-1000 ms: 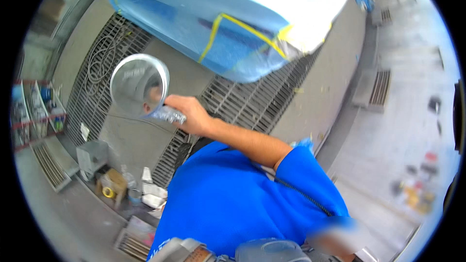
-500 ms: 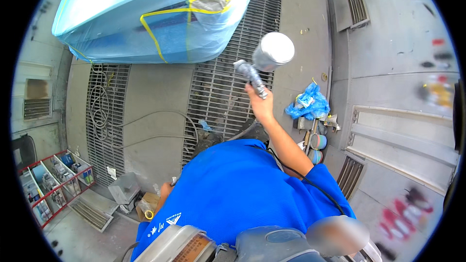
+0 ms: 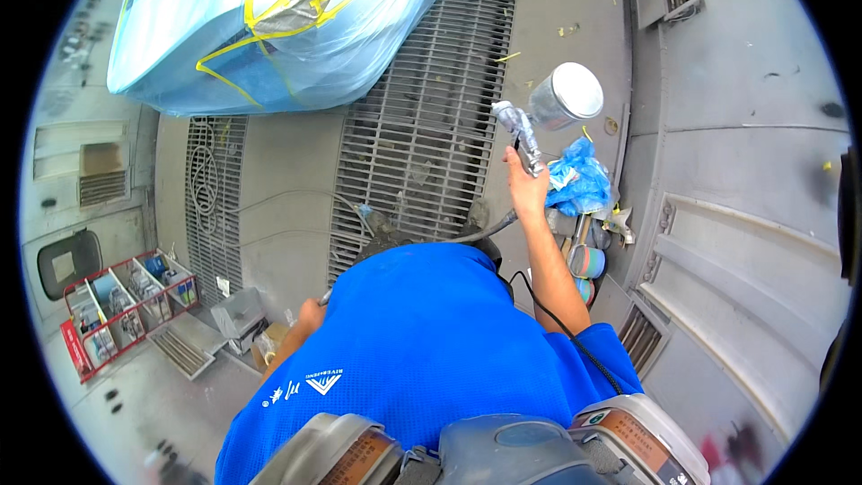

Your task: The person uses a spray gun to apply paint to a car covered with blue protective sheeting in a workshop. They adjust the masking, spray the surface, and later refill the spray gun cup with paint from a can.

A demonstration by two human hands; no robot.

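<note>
My right hand [image 3: 527, 184] grips a foil-wrapped spray gun [image 3: 516, 126] with a silver-white cup [image 3: 569, 92] on top, held out at the right of centre. A dark hose [image 3: 485, 232] runs down from that area behind my body. Low at the left, my left hand [image 3: 312, 316] is curled beside my waist on a small item that I cannot make out, partly hidden by my blue shirt [image 3: 404, 323]. Upper left stands a large object [image 3: 269, 36] covered in light blue plastic sheeting with yellow tape, apart from the gun.
Floor grates [image 3: 413, 153] run under me, with a coiled hose [image 3: 205, 180] at left. A red-framed rack [image 3: 126, 310] of cans and a grey box [image 3: 235, 314] sit lower left. Crumpled blue plastic [image 3: 579, 180] and striped rolls [image 3: 588, 260] lie at right beside the wall [image 3: 736, 81].
The view has swung, so the covered object now sits further left. My right hand has moved rightward in view with the spray gun; my left hand has come into sight.
</note>
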